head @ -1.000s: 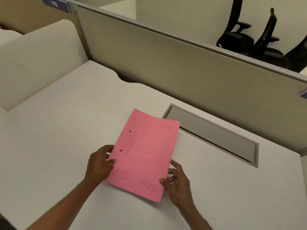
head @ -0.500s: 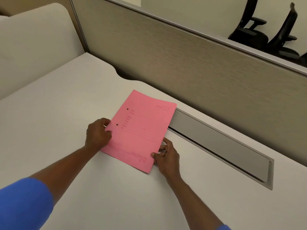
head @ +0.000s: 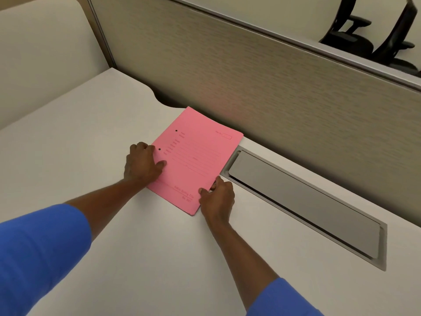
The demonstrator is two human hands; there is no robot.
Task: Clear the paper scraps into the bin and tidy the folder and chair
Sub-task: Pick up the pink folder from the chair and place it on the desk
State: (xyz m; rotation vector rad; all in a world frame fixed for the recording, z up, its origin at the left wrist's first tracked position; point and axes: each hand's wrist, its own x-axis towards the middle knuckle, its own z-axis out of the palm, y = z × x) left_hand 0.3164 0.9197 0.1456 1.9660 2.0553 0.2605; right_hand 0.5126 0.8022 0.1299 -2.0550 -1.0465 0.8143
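A flat off-white laminate desk surface [head: 95, 137] is filling the lower part of the view, its far edge showing a curved notch. A long grey rectangular metal cable-access flap [head: 303, 201] is sitting recessed in the desk near that edge. A beige woven-fabric partition panel [head: 262, 87] with a grey metal top rail is standing upright directly behind the desk. A cream side panel [head: 41, 55] is rising at the left. Two black office chairs [head: 373, 39] are standing beyond the partition against a pale wall.
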